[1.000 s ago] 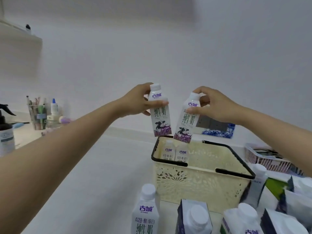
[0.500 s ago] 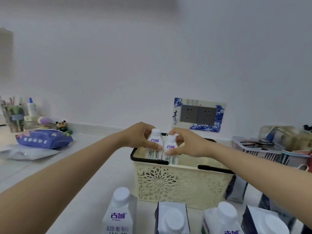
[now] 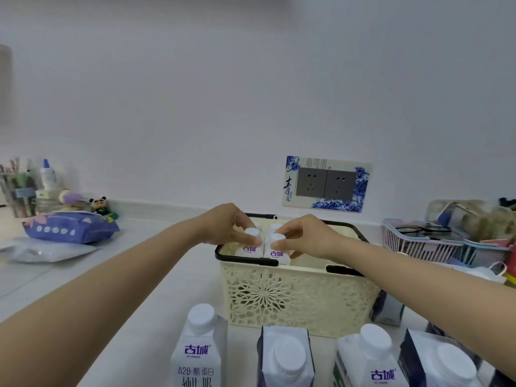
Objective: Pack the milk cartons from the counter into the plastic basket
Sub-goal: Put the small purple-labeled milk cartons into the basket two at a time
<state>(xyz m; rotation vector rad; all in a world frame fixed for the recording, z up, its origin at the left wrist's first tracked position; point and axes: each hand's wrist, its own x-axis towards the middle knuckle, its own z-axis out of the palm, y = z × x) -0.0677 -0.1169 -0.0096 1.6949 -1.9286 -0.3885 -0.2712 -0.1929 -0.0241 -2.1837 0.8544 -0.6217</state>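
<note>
A cream plastic basket (image 3: 301, 300) with black handles stands on the white counter. My left hand (image 3: 223, 224) grips the cap end of a white milk carton (image 3: 249, 248) inside the basket's left near corner. Beside it, touching, a second milk carton (image 3: 276, 252) is held at its top by my right hand (image 3: 304, 238). Behind them the caps of two more cartons show, partly hidden by my fingers. Several other milk cartons stand on the counter in front of the basket, among them one at the left (image 3: 198, 350) and one at the middle (image 3: 286, 358).
A purple pouch (image 3: 69, 227) lies on a plastic bag at the left, with a pen cup and small bottles behind. A striped tray (image 3: 418, 244) holding glasses sits at the right, by bags. A double wall socket (image 3: 325, 182) is behind the basket.
Both hands came down from above the basket and lowered their two cartons into its left near corner. The camera also tilted and shifted, bringing the socket into view.
</note>
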